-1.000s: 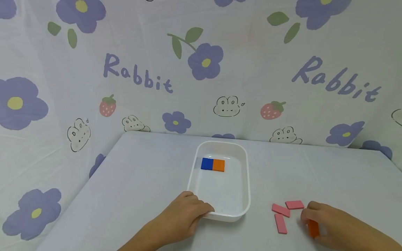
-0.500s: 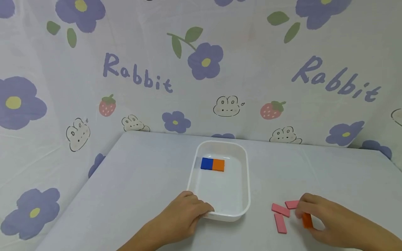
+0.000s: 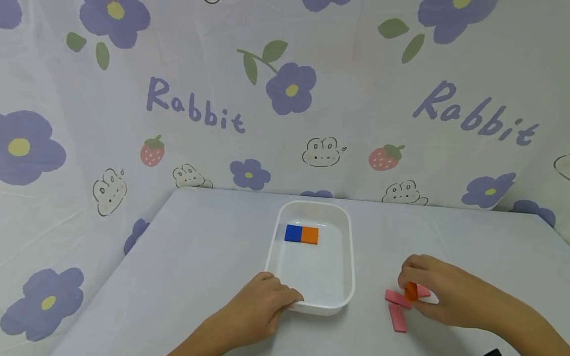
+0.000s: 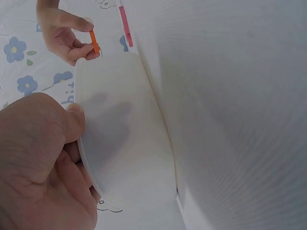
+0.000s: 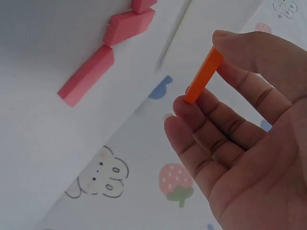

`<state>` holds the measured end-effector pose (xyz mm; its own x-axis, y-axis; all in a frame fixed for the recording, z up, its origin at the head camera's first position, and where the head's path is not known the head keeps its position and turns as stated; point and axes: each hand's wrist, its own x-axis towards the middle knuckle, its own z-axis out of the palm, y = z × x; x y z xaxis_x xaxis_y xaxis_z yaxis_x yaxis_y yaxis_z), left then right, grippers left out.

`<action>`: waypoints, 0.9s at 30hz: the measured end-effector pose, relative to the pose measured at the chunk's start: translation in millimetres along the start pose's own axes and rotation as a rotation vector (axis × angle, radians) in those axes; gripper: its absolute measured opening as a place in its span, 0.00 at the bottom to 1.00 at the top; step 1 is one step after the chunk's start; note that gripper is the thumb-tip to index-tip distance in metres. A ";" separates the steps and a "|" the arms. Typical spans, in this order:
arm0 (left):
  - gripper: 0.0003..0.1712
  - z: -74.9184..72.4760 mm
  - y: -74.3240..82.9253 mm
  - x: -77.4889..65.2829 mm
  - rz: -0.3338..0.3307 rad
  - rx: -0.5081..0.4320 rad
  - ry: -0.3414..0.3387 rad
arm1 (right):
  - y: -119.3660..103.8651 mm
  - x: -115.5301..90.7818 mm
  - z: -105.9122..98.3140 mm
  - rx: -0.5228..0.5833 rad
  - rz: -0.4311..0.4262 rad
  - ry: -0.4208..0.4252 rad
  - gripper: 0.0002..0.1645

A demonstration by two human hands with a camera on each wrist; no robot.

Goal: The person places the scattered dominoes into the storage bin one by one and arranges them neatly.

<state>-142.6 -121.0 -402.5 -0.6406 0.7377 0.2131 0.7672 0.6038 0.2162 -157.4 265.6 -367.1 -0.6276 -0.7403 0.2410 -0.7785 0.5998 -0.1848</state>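
My left hand [image 3: 256, 309] grips the near-left corner of a white tray [image 3: 352, 267], its thumb curled over the rim; the left wrist view shows fingers [image 4: 76, 122] around that edge. Flat inside the tray, toward its far end, lie a blue piece [image 3: 293, 233] and an orange piece [image 3: 309, 235], touching side by side. Raised above the table, my right hand [image 3: 450, 291] pinches a thin orange block [image 5: 205, 76] between thumb and fingertips. Below it are several pink blocks [image 3: 398, 318], partly hidden in the head view by the hand.
A white-covered table [image 3: 209, 247] carries everything. Behind it hangs a white cloth [image 3: 347, 89] printed with flowers, rabbits and strawberries. A small dark object [image 3: 492, 352] pokes in at the bottom edge, below my right forearm.
My right hand has lifted the orange block off its place near the pink blocks and moved left and away from me, over them. My left hand and the tray have stayed put.
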 end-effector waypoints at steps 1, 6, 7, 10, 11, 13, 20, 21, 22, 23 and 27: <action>0.11 -0.1 0.0 0.0 0.000 -0.001 -0.002 | -0.3 2.7 -1.2 -0.010 0.004 -0.007 0.27; 0.11 -0.3 -0.3 0.5 -0.005 -0.013 -0.014 | -1.4 16.2 -7.5 -0.033 0.012 -0.019 0.27; 0.11 -0.1 -0.5 0.5 -0.004 -0.013 -0.012 | -1.3 18.8 -8.4 -0.036 0.012 -0.017 0.27; 0.11 0.4 -0.8 0.5 -0.003 -0.012 -0.009 | -1.4 25.5 -11.1 -0.038 0.005 -0.004 0.26; 0.11 0.5 -0.7 0.5 -0.003 -0.011 -0.008 | -1.3 27.7 -12.1 -0.038 0.005 -0.005 0.25; 0.11 0.5 -0.8 0.5 -0.005 -0.010 -0.008 | -1.2 32.7 -14.0 -0.031 0.003 -0.010 0.25; 0.11 -0.3 -0.1 -0.4 -0.019 -0.011 -0.015 | -4.2 52.5 -21.9 -0.021 0.033 -0.046 0.21; 0.11 -0.2 -0.1 -0.5 -0.017 -0.011 -0.012 | -4.6 55.4 -22.6 -0.021 0.037 -0.048 0.21; 0.11 -0.2 -0.2 -0.6 -0.014 -0.009 -0.009 | -5.1 58.2 -23.1 -0.024 0.040 -0.047 0.21; 0.11 -0.3 -0.2 -0.7 -0.011 -0.008 -0.006 | -5.2 61.2 -23.4 -0.022 0.041 -0.047 0.20; 0.11 -0.4 -0.1 -0.7 -0.002 -0.005 0.005 | -5.2 72.7 -22.4 -0.012 0.041 -0.046 0.19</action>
<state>-142.2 -121.6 -402.3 -0.6419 0.7353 0.2173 0.7661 0.6034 0.2213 -198.8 215.4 -327.3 -0.6591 -0.7279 0.1889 -0.7519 0.6335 -0.1826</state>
